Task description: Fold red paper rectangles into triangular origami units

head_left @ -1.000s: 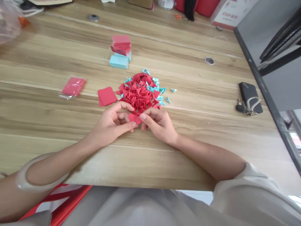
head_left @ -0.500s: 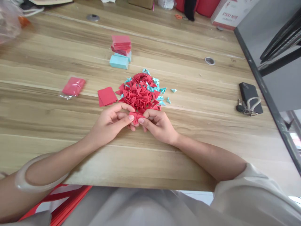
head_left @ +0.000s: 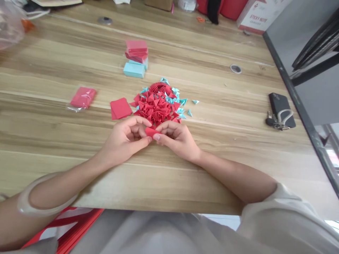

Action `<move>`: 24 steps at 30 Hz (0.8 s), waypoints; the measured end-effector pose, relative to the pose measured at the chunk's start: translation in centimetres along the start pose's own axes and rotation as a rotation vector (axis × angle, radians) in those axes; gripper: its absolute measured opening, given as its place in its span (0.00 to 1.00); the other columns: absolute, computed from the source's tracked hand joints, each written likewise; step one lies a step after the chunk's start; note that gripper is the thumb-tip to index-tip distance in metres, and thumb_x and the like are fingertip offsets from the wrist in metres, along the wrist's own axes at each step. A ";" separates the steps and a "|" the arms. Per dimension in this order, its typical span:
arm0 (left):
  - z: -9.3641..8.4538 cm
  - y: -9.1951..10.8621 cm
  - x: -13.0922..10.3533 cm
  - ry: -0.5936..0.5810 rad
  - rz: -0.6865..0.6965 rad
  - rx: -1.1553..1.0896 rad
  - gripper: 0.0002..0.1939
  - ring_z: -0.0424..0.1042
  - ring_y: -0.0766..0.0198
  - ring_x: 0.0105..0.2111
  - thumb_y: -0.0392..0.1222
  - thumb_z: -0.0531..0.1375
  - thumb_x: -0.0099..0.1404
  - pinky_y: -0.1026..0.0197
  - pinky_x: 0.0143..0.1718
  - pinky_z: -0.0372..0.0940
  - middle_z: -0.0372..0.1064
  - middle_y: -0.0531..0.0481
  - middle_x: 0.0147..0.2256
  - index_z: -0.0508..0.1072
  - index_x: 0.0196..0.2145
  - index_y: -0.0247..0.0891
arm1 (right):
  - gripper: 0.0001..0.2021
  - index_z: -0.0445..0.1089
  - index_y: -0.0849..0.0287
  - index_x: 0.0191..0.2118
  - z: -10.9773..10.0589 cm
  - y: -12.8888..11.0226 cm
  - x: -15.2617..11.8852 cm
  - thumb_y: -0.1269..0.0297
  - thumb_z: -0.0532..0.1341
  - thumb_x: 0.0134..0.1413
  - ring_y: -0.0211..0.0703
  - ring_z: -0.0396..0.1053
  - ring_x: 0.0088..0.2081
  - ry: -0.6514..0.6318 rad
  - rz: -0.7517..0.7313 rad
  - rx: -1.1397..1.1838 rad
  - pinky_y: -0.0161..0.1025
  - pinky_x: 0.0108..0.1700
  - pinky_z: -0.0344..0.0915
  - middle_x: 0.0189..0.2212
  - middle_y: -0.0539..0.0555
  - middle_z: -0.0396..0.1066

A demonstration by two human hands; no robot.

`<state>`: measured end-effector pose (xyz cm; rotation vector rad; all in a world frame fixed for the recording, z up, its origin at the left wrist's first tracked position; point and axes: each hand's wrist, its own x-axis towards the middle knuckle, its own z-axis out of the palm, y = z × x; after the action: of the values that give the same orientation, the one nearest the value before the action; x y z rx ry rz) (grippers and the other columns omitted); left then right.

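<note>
A small piece of folded red paper [head_left: 150, 132] is held between my two hands, just in front of a heap of folded pieces. My left hand [head_left: 127, 135] has its thumb and fingers closed at the paper's left and lower edge. With thumb on top and fingers behind, my right hand [head_left: 176, 137] pinches the right end. Beyond them lies the heap of red folded paper triangles [head_left: 157, 107], with a ring of joined red pieces [head_left: 160, 87] at its back. Light-blue folded triangles [head_left: 182, 102] lie around its right side. Flat red paper sheets [head_left: 121, 108] rest to the left.
A plastic-wrapped red paper pack [head_left: 83, 97] lies farther left. Behind the heap are a light-blue paper stack [head_left: 134, 69] and wrapped red packs [head_left: 136, 49]. At right, keys [head_left: 280, 123] lie against a black box-shaped object [head_left: 282, 106]. A sticky-note box [head_left: 261, 16] stands at the back.
The red paper showed a face with a middle crease and two flaps; now a smooth, plain face shows. My left thumb has shifted down to its lower edge.
</note>
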<state>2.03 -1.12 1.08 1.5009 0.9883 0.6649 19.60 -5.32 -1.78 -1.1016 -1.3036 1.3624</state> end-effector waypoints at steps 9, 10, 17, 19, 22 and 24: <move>-0.2 -0.3 -0.3 -0.048 0.021 -0.015 0.17 0.78 0.62 0.29 0.37 0.65 0.54 0.62 0.35 0.71 0.77 0.54 0.28 0.66 0.42 0.41 | 0.15 0.71 0.60 0.29 0.1 0.6 -0.2 0.52 0.67 0.54 0.34 0.66 0.24 0.100 -0.131 0.074 0.34 0.27 0.67 0.23 0.50 0.72; -0.3 -0.3 -0.2 -0.073 -0.026 -0.067 0.17 0.78 0.62 0.28 0.37 0.65 0.55 0.62 0.34 0.72 0.78 0.53 0.28 0.67 0.42 0.41 | 0.14 0.72 0.60 0.29 0.1 0.6 -0.3 0.53 0.67 0.54 0.34 0.67 0.24 0.120 -0.153 0.076 0.35 0.28 0.67 0.24 0.51 0.73; -0.4 -0.2 0.6 -0.058 -0.186 -0.275 0.15 0.75 0.64 0.22 0.39 0.69 0.50 0.64 0.27 0.70 0.76 0.55 0.23 0.71 0.36 0.39 | 0.07 0.77 0.57 0.32 -0.1 0.8 -0.5 0.59 0.65 0.56 0.41 0.74 0.35 0.094 -0.302 -0.137 0.41 0.37 0.72 0.33 0.55 0.77; -0.3 -0.3 0.6 -0.023 -0.178 -0.285 0.17 0.75 0.66 0.23 0.37 0.71 0.47 0.65 0.29 0.70 0.76 0.56 0.23 0.72 0.35 0.38 | 0.05 0.77 0.56 0.34 -0.1 0.9 -0.4 0.64 0.64 0.57 0.41 0.74 0.37 0.099 -0.320 -0.167 0.40 0.38 0.72 0.35 0.55 0.77; -0.4 -0.7 0.6 0.043 -0.155 -0.288 0.15 0.75 0.66 0.25 0.36 0.72 0.47 0.66 0.31 0.70 0.77 0.55 0.25 0.73 0.32 0.38 | 0.07 0.76 0.57 0.41 0.0 0.8 -0.5 0.65 0.61 0.59 0.38 0.72 0.33 0.108 -0.266 -0.124 0.38 0.34 0.70 0.36 0.55 0.76; -0.5 -1.0 0.5 0.079 -0.107 -0.253 0.12 0.74 0.67 0.25 0.36 0.71 0.48 0.67 0.30 0.69 0.75 0.55 0.25 0.74 0.30 0.38 | 0.11 0.74 0.57 0.45 0.1 0.5 -0.5 0.60 0.60 0.61 0.35 0.68 0.28 0.132 -0.175 -0.065 0.36 0.30 0.69 0.33 0.53 0.75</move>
<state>1.70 -0.43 0.16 1.2003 0.9975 0.7473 19.60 -5.81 -2.30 -1.0758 -1.3218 1.1075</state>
